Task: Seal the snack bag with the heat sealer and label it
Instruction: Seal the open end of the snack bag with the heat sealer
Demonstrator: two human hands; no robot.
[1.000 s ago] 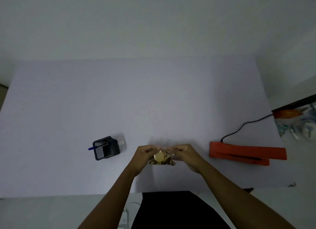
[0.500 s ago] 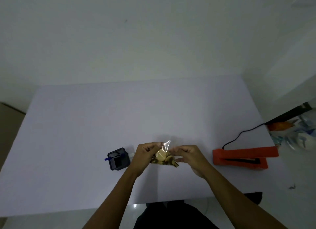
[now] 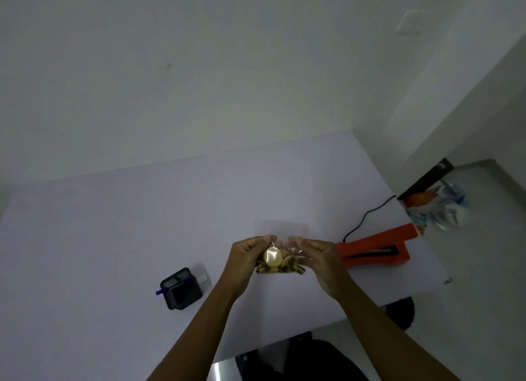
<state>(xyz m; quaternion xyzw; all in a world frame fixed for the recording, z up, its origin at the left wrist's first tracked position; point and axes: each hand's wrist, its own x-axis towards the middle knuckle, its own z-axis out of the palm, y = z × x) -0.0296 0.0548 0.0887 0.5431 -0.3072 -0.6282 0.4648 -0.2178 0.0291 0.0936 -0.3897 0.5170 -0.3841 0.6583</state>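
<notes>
Counter (image 3: 113, 238), pale lilac-white sheet surface, fills lower half of frame. Lower left of centre: small black square holder box (image 3: 181, 288) w/ a blue pen (image 3: 159, 292) poking out its left side and a small white item at its right corner; prob. the labelling kit, too small to tell more.

Centre frame: left hand (image 3: 247, 259), fingers (image 3: 263, 240) curled in, pinching the left upper edge of the clear plastic snack bag (image 3: 280, 259). Bag holds brown/gold snacks bunched at the bottom, w/ one round shiny gold piece on top; empty clear top flap stands up above both hands, faint against the counter. Bag looks held just over the counter, centre frame; can't tell if its bottom touches. Right hand (image 3: 318, 257) mirrors it, fingers closed on the bag's right upper edge. Both hands pinched shut on the film, nothing else held.

Right of centre: orange bar-shaped heat sealer (image 3: 375, 250), near the right hand but apart, black cord (image 3: 367, 215) running off to upper right. Far right edge: clutter of wrappers off the counter.

Step in hand, as I read it: flattening the bag mouth before sealing. To do well: pull the two edges apart sideways so film is taut, no wrinkles; shake contents down, away from seal line; squeeze air out; keep layers aligned, then slide the flap square into the sealer. Crumbs or folds in the seal zone = weak seal.
</notes>
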